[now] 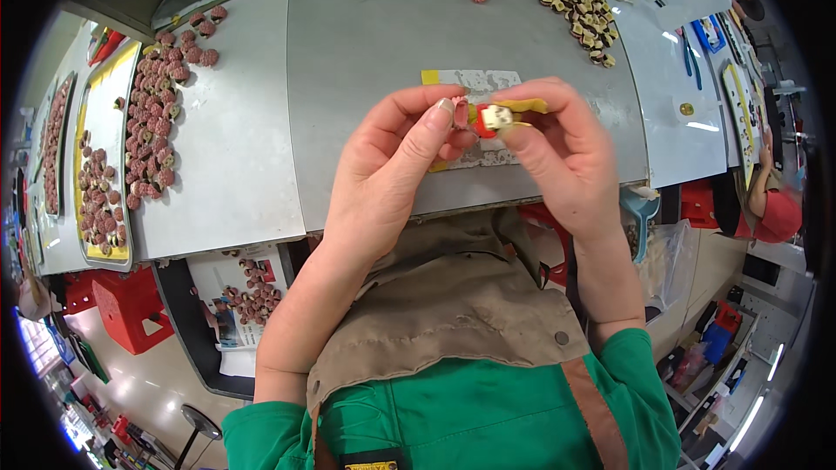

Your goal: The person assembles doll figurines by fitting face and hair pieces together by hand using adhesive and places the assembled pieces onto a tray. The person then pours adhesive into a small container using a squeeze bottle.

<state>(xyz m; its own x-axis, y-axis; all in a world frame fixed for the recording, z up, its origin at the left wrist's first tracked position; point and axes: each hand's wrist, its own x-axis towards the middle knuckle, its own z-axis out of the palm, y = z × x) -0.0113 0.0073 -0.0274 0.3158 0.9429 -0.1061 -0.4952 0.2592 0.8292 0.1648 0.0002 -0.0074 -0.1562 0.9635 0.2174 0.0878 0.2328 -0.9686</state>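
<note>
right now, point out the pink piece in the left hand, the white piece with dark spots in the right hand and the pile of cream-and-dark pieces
pink piece (461,113): head view, middle of its visible side
white piece (497,117): head view, its spotted face
pile (576,10): head view, about its middle

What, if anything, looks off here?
Nothing clearly damaged. Perhaps mildly untidy: round, knobbly pink pieces lie loose on the smooth grey table beside the yellow-lined rectangular tray, though that may be intentional.

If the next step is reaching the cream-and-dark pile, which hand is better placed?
Probably the right hand: it is nearer to the cream-and-dark pile. The left hand is farther. Both are occupied with small pieces.
</note>
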